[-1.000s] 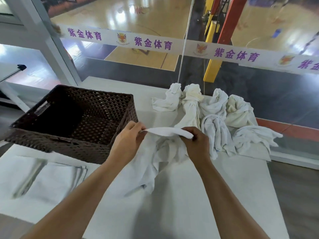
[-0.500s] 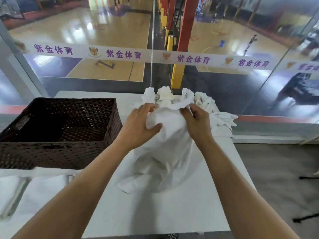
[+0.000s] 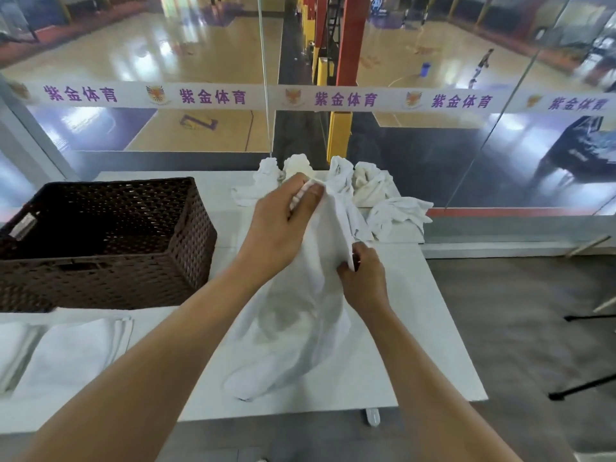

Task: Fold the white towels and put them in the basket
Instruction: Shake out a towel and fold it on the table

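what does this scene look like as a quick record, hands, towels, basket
held towel: unfolded, held up, lower end on the table
left hand: grips its top edge
right hand: pinches its side edge lower down
basket: brown woven, left of the hands, no towel visible inside
crumpled towels: heaped at the far edge
folded towels: near left, in front of the basket

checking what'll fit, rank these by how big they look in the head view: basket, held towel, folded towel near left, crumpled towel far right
1. basket
2. held towel
3. folded towel, nearer the camera, so flattered
4. crumpled towel, farthest, so true size unsure
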The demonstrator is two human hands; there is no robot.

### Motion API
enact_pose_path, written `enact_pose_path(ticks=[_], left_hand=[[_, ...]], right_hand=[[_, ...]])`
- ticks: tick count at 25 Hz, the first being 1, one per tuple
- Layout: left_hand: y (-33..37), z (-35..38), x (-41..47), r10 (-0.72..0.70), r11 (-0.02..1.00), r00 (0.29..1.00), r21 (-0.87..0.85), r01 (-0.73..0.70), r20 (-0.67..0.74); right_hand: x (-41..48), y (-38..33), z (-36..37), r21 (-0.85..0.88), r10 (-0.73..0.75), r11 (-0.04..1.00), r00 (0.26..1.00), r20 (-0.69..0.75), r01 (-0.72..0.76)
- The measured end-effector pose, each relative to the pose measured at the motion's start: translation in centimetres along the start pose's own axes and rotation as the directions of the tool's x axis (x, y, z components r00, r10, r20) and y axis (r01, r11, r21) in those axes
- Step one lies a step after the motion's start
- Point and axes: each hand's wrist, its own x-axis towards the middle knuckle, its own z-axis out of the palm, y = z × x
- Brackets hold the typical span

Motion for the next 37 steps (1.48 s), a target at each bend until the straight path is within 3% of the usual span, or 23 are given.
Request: enact_pose_path(ticks=[4, 8, 12, 16, 17, 18, 20, 23, 26, 28, 30, 32, 37], left_hand=[[3.1, 0.8, -1.5, -0.041, 0.999, 0.986, -0.031, 0.037, -0.161], [3.9, -0.4, -4.1, -0.121, 0.993, 0.939, -0.052, 0.11, -0.322], [4.7, -2.5, -6.9, -0.163, 0.986, 0.895, -0.039, 0.162, -0.415], [4.5, -3.0, -9.5, -0.227, 0.974, 0.892, -0.087, 0.209, -0.392], [4.5, -3.1, -10.1, -0.229, 0.973, 0.9, -0.094, 0.209, -0.37], [4.5, -3.4, -10.6, -0.223, 0.975, 0.909, -0.095, 0.202, -0.352], [4.6, -4.3, -11.5, -0.204, 0.979, 0.921, -0.098, 0.181, -0.333], [4.0, -6.4, -13.2, -0.207, 0.977, 0.92, -0.113, 0.18, -0.332], [2.3, -8.0, -16.0, -0.225, 0.974, 0.909, -0.073, 0.213, -0.352], [0.8, -8.8, -17.9, -0.254, 0.965, 0.885, -0.035, 0.261, -0.389], [-0.9, -9.7, -19.6, -0.294, 0.948, 0.827, -0.034, 0.318, -0.479], [-3.0, -10.7, -21.3, -0.334, 0.926, 0.76, -0.041, 0.376, -0.558], [-6.0, -12.0, -23.5, -0.38, 0.884, 0.649, -0.052, 0.464, -0.659]], right_hand=[[-1.5, 8.8, -0.5, 0.07, 0.231, 0.971, 0.972, -0.037, -0.228], [-5.4, 17.7, -0.2, -0.158, 0.388, 0.911, 0.922, 0.013, -0.381], [-9.4, 22.9, -1.6, -0.052, 0.496, 0.867, 0.868, -0.008, -0.496], [-12.6, 21.8, 0.0, -0.047, 0.352, 0.933, 0.878, 0.323, -0.357], [-13.1, 21.0, 0.8, -0.057, 0.332, 0.942, 0.888, 0.317, -0.332], [-13.1, 20.2, 1.2, -0.045, 0.372, 0.928, 0.905, 0.205, -0.371], [-12.2, 19.2, 1.6, 0.075, 0.524, 0.849, 0.852, 0.011, -0.523], [-11.1, 20.1, 2.7, 0.102, 0.619, 0.766, 0.771, 0.153, -0.635], [-12.3, 21.5, 3.8, 0.185, 0.67, 0.719, 0.739, 0.073, -0.67], [-14.2, 21.6, 3.5, 0.329, 0.696, 0.684, 0.718, -0.026, -0.651], [-15.8, 20.8, 1.7, 0.387, 0.628, 0.751, 0.759, -0.172, -0.534], [-17.0, 19.1, -1.4, 0.335, 0.487, 0.862, 0.804, -0.341, -0.381], [-17.9, 13.2, -9.1, 0.093, 0.117, 0.993, 0.804, -0.584, -0.077]])
